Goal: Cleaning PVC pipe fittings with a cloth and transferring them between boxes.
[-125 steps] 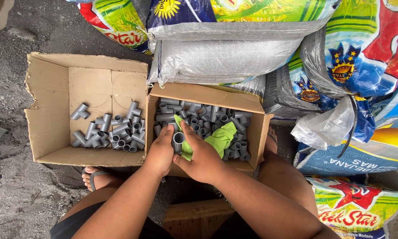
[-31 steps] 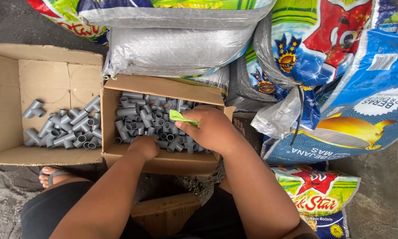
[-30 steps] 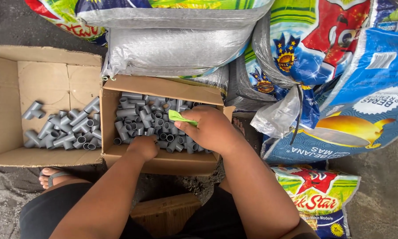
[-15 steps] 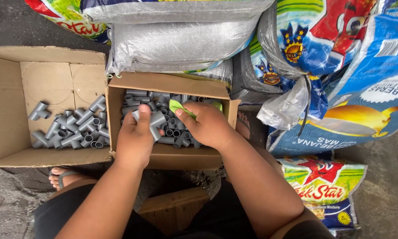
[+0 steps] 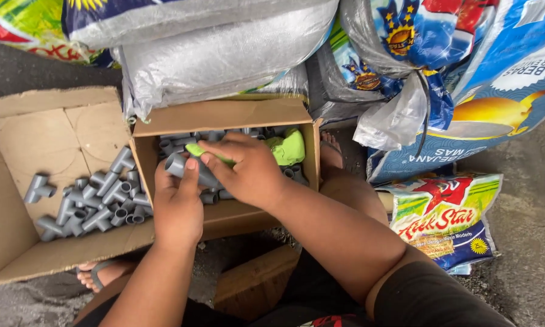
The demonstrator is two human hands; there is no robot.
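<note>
In the head view, the left hand (image 5: 178, 206) is closed around a grey pipe fitting (image 5: 184, 168), with the thumb lying up along its side; the fitting sits just above and ahead of that hand's knuckles, over the near left corner of the small cardboard box (image 5: 224, 115). Its long axis runs roughly from upper left to lower right, with one round open end showing at the upper left, so it points across toward the right hand (image 5: 245, 172). The right hand comes in from the right, curled over the far end of the fitting and pinching a green cloth (image 5: 287, 148) against it; both hands touch the piece, the left one bearing it. The fitting looks like a short tee of dull grey plastic, smooth, with thick round sockets, though part of it is hidden under the fingers. More grey fittings (image 5: 215, 195) of the same kind lie in the box beneath the hands, and another heap (image 5: 90, 203) lies in the larger open box (image 5: 36, 130) just beside it to the left. Printed woven sacks (image 5: 224, 48) are piled behind both boxes.
</note>
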